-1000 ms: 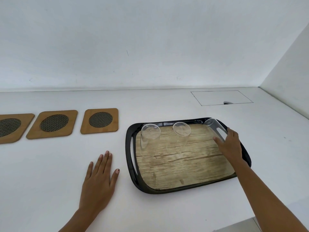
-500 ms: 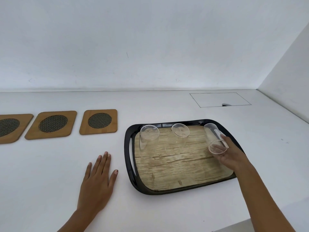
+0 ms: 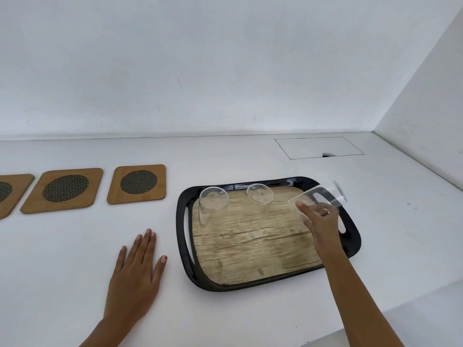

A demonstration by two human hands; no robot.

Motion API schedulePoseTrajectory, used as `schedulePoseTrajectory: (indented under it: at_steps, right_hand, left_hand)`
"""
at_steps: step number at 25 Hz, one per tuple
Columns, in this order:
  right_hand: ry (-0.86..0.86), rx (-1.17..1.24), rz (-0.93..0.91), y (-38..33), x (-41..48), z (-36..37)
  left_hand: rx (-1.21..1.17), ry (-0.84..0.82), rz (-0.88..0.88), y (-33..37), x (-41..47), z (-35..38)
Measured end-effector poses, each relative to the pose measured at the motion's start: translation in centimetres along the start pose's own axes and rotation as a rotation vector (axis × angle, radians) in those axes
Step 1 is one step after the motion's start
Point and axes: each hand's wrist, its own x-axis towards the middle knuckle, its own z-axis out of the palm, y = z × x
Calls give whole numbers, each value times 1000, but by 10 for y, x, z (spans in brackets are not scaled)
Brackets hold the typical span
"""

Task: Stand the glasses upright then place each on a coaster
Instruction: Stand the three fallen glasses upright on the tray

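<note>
The right hand (image 3: 322, 221) has its fingers wrapped around a clear glass (image 3: 323, 196), lifted and tipped on its side above the three o'clock end of the black tray (image 3: 184, 246). Two more glasses stand upside down on the wood-look tray floor, one at eleven o'clock (image 3: 211, 211), one at twelve (image 3: 258, 204). The left hand (image 3: 136, 276) lies flat on the white counter (image 3: 75, 246), fingers spread and holding nothing, just beside the tray at nine o'clock. Three wooden coasters (image 3: 137, 183) sit in a row farther out towards ten o'clock, well apart from the glasses.
</note>
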Motion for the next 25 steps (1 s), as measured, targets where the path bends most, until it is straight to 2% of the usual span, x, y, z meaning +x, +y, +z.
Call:
schedulePoseTrajectory:
  at_steps: [2, 6, 25]
  right_hand:
    - [106, -254, -159, 3, 0, 5]
    - [127, -414, -340, 11, 7, 12]
    - [116, -587, -387, 47, 18, 16]
  left_hand:
    - [-6, 0, -2, 0, 0, -1]
    - [-7, 3, -6, 2, 0, -1]
    - [0, -3, -5, -1, 1, 1]
